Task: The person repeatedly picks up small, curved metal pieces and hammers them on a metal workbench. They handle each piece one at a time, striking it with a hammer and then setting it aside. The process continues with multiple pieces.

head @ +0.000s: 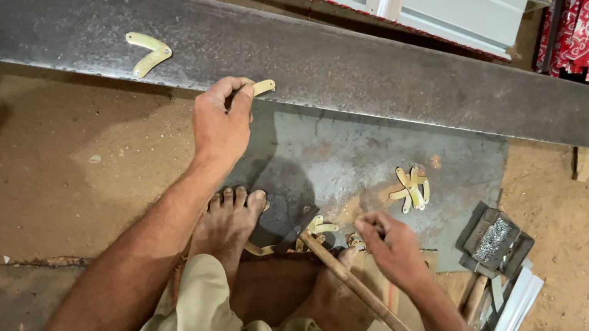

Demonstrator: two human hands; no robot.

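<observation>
Two bare hands work over a grey metal sheet [386,152] lying on the sandy floor [60,161]. The left hand [220,126] reaches to the far side, where a long dark steel beam [388,66] crosses the scene. Its grip is closed, thumb and fingers pinched on one small bracket [263,86], a flat, pale yellow strip with rounded ends that pokes out to the right of the fingers and rests at the near edge of the beam. One more piece of the same colour, a bent pair of brackets [149,52], lies on the beam farther to the left, well apart from the hand. A small heap of brackets [411,188], about five or six, sits on the sheet to the right. A few more lie near the bare feet [230,226]; their count is unclear.

The right hand [392,248] is nearer, curled with fingers together over something small that I cannot make out. Just beside it to the left lies one wooden handle [360,289], slanting toward the near right. At the near right sits one dark metal block [494,241].
</observation>
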